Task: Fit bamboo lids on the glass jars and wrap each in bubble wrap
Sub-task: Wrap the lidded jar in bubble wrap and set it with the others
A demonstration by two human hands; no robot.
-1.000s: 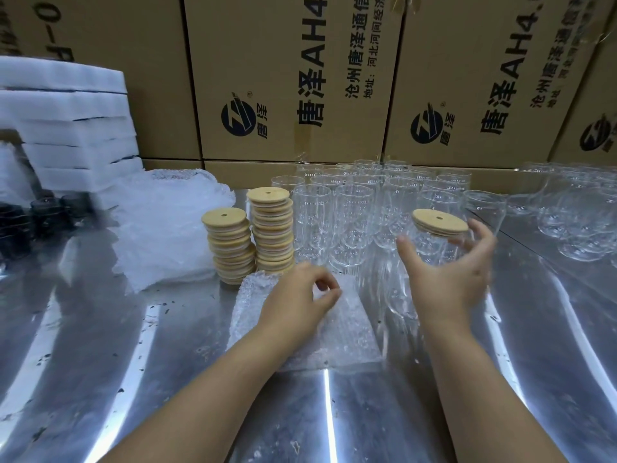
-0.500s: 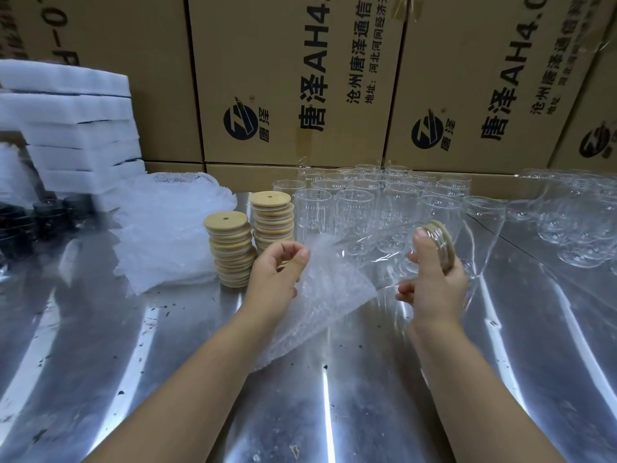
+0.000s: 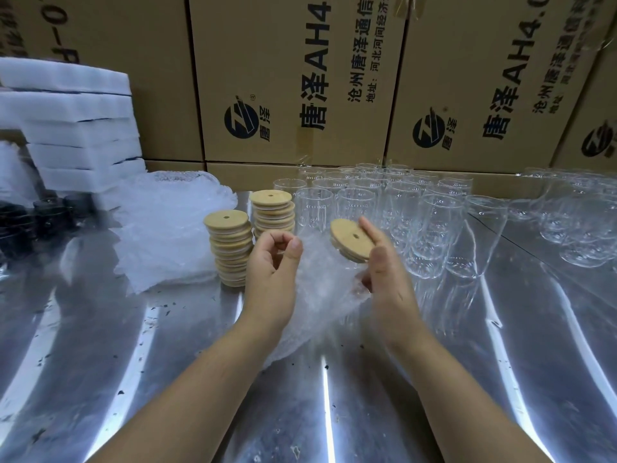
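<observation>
Two hands, left hand (image 3: pixel 272 265) pinching one bubble wrap sheet (image 3: pixel 320 289), right hand (image 3: pixel 387 272) gripping one lidded jar (image 3: pixel 350 237), two lid stacks (image 3: pixel 230 248)

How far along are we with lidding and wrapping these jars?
Done: one jar has its bamboo lid fitted. In hand: right hand holds it while left hand pinches the bubble wrap sheet against it. Left: many open jars, two lid stacks.

Black print on the middle cardboard carton (image 3: pixel 293 78) reads "唐泽AH4" beside a round logo marked "唐泽", with smaller lines beginning "沧州唐泽通信" and "地址:河北河间经济". The right carton (image 3: pixel 494 71) bears the same logo and "唐泽AH4.", cut off above. The left carton (image 3: pixel 100 45) shows a partial "-0-".
</observation>
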